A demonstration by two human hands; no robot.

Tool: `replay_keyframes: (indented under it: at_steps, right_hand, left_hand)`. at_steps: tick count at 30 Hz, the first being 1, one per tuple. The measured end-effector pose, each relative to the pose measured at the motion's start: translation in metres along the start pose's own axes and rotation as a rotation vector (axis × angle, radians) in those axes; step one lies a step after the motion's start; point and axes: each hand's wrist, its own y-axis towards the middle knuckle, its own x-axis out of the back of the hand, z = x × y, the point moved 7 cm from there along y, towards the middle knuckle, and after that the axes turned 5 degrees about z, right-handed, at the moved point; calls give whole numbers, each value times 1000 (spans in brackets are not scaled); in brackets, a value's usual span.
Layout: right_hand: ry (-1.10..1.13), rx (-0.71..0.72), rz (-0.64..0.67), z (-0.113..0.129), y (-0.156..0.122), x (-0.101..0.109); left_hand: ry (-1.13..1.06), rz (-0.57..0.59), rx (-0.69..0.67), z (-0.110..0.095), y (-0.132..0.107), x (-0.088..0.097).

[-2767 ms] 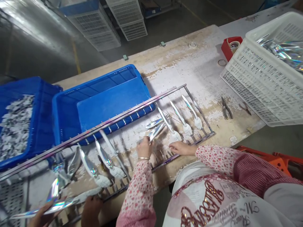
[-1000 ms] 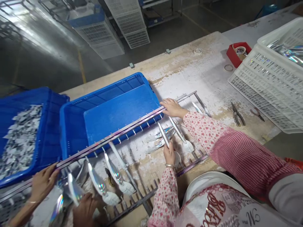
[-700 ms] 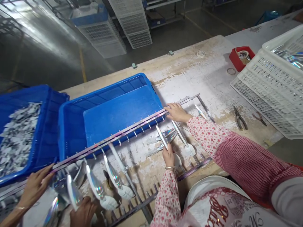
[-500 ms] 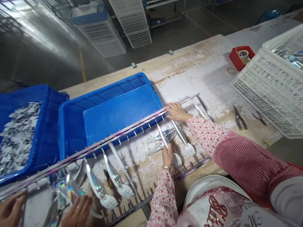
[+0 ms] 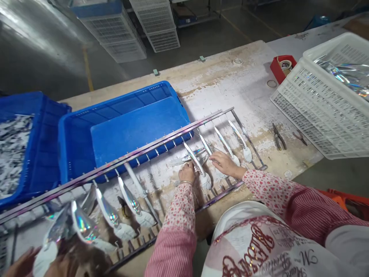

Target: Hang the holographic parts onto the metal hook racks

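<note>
Silver fish-shaped lures with white-covered lower ends hang from a long metal rack [image 5: 170, 136]. My left hand [image 5: 187, 173], with a bangle at the wrist, is low beside a hanging lure [image 5: 193, 156]. Its fingers are curled in, and what they hold, if anything, is hidden. Several loose lures [image 5: 186, 157] lie on the table under the rack, close to that hand. My right hand [image 5: 225, 163] reaches in from the right among the hanging lures, fingers stretched towards the loose ones. Two more lures, including one at the far right [image 5: 240, 138], hang beyond it.
A blue tray [image 5: 138, 119] lies behind the rack, beside a blue bin of silvery scraps [image 5: 13, 154]. Pliers [image 5: 279, 136], a red box [image 5: 276, 71] and a white basket [image 5: 314, 104] are to the right. Another person's hands [image 5: 62, 265] work at lower left.
My right hand has left the rack's upper bar and come down among the lures. My left hand has let go of the hanging lure and moved slightly left, its fingers curled.
</note>
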Motion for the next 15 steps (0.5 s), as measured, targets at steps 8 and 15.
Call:
replay_keyframes:
  at_steps: [8, 15]
  right_hand:
    - [250, -116, 500, 41, -53, -83]
    - [377, -372, 789, 66, -62, -180]
  left_hand:
    - [-170, -76, 302, 86, -83, 32]
    - [-1462, -949, 369, 107, -196, 9]
